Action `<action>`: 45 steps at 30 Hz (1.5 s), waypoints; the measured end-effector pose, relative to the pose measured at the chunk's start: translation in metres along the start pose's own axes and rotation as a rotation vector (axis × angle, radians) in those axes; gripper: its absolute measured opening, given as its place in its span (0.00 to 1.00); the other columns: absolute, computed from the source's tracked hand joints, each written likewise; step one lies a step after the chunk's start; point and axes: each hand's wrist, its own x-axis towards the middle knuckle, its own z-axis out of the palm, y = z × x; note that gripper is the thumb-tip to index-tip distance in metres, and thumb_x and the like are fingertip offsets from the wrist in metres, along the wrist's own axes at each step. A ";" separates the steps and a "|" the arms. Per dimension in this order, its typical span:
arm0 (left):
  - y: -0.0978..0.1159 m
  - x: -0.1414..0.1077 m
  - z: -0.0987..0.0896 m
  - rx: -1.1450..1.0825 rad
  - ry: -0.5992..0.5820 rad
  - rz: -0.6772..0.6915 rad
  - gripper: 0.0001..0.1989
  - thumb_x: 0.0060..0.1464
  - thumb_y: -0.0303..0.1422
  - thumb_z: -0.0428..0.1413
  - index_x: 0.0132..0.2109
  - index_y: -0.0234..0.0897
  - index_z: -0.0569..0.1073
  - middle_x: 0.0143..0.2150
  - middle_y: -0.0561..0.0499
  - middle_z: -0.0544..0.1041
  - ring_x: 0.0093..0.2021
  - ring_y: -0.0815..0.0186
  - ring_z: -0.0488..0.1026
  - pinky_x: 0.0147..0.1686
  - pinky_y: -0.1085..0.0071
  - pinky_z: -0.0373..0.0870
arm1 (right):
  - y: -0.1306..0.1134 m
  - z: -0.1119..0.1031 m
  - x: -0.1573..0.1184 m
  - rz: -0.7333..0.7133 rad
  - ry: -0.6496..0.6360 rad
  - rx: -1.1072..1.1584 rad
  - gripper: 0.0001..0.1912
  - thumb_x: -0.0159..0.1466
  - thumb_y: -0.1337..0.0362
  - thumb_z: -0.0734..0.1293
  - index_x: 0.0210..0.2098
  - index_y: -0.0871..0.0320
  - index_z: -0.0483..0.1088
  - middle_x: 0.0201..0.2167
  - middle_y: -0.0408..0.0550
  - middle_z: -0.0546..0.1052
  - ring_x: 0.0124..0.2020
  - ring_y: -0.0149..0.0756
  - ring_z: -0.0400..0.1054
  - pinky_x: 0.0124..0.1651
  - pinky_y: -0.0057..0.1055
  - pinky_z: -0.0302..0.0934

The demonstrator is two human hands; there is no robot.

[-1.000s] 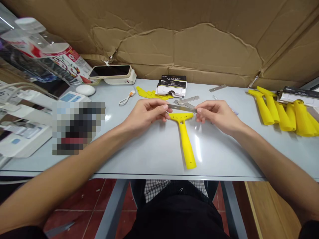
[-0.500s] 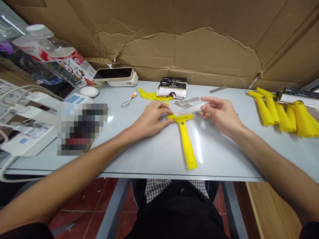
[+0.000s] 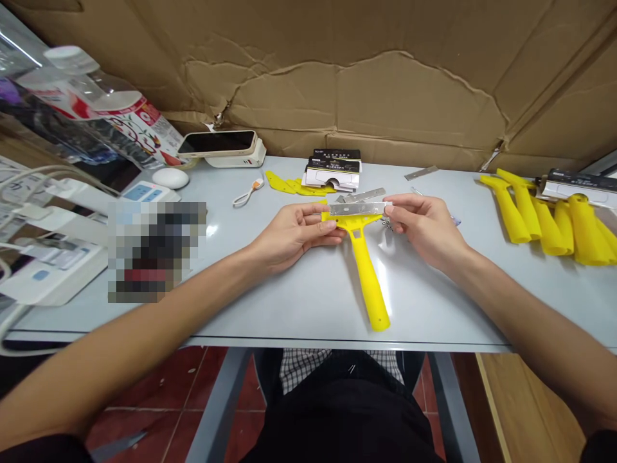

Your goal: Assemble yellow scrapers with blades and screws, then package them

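Observation:
My left hand (image 3: 308, 226) pinches the left end of the head of a yellow scraper handle (image 3: 367, 276), whose grip points down toward the table's front edge. Between the thumb and fingers of my right hand (image 3: 421, 222) is the right end of a flat metal blade (image 3: 359, 208). That blade lies along the top of the scraper head, its left end close to my left fingertips. Behind it, more loose blades (image 3: 369, 193) rest on the table. Small metal screws (image 3: 386, 224) lie beside my right fingers, partly hidden.
Flat yellow pieces (image 3: 284, 183) and black-and-white boxes (image 3: 332, 170) lie at the back. Several yellow handles (image 3: 549, 225) stand at right. On the left are a phone (image 3: 219, 143), a short cable (image 3: 248, 192), a bottle (image 3: 130, 122) and power strips (image 3: 53, 270). Cardboard (image 3: 409, 96) walls the rear.
My left hand has lifted the scraper handle's head slightly. My right hand has brought the blade down and leftward, from slanting above the head to lying along it.

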 end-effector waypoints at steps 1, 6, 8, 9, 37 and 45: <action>-0.001 0.000 0.001 0.002 0.011 0.012 0.18 0.56 0.30 0.72 0.53 0.32 0.83 0.46 0.40 0.88 0.45 0.60 0.87 0.50 0.67 0.85 | 0.000 0.001 -0.001 0.001 0.000 -0.003 0.10 0.60 0.61 0.81 0.42 0.53 0.86 0.30 0.43 0.78 0.30 0.30 0.63 0.36 0.34 0.58; -0.001 -0.005 0.007 0.024 0.055 0.040 0.16 0.57 0.29 0.72 0.52 0.32 0.84 0.47 0.40 0.88 0.44 0.60 0.87 0.49 0.67 0.86 | -0.001 0.004 -0.003 0.022 0.016 -0.023 0.11 0.59 0.60 0.81 0.41 0.54 0.86 0.33 0.44 0.79 0.30 0.29 0.62 0.34 0.33 0.56; 0.000 -0.007 0.010 0.031 0.076 0.036 0.16 0.57 0.28 0.71 0.52 0.31 0.83 0.46 0.40 0.88 0.42 0.61 0.87 0.48 0.67 0.86 | -0.002 0.005 -0.004 0.030 0.022 -0.039 0.11 0.59 0.59 0.81 0.40 0.55 0.86 0.32 0.45 0.79 0.29 0.28 0.60 0.32 0.32 0.54; 0.001 -0.008 0.011 0.035 0.082 0.035 0.16 0.57 0.28 0.71 0.52 0.31 0.83 0.46 0.40 0.88 0.42 0.61 0.87 0.48 0.67 0.86 | -0.002 0.006 -0.004 0.030 0.022 -0.047 0.11 0.59 0.59 0.81 0.40 0.56 0.85 0.31 0.44 0.78 0.28 0.28 0.60 0.32 0.32 0.53; 0.005 -0.011 0.021 0.117 0.187 0.005 0.20 0.61 0.27 0.63 0.59 0.29 0.74 0.32 0.43 0.85 0.32 0.58 0.87 0.32 0.70 0.84 | -0.010 0.023 -0.020 0.170 -0.021 -0.014 0.08 0.60 0.68 0.77 0.39 0.63 0.79 0.35 0.53 0.83 0.26 0.32 0.75 0.31 0.32 0.73; 0.015 -0.022 0.028 0.344 0.233 0.071 0.15 0.59 0.28 0.63 0.50 0.39 0.68 0.27 0.51 0.83 0.31 0.57 0.86 0.37 0.64 0.84 | -0.007 0.023 -0.023 0.233 -0.076 0.073 0.08 0.60 0.65 0.78 0.38 0.62 0.79 0.40 0.57 0.82 0.32 0.36 0.78 0.30 0.34 0.74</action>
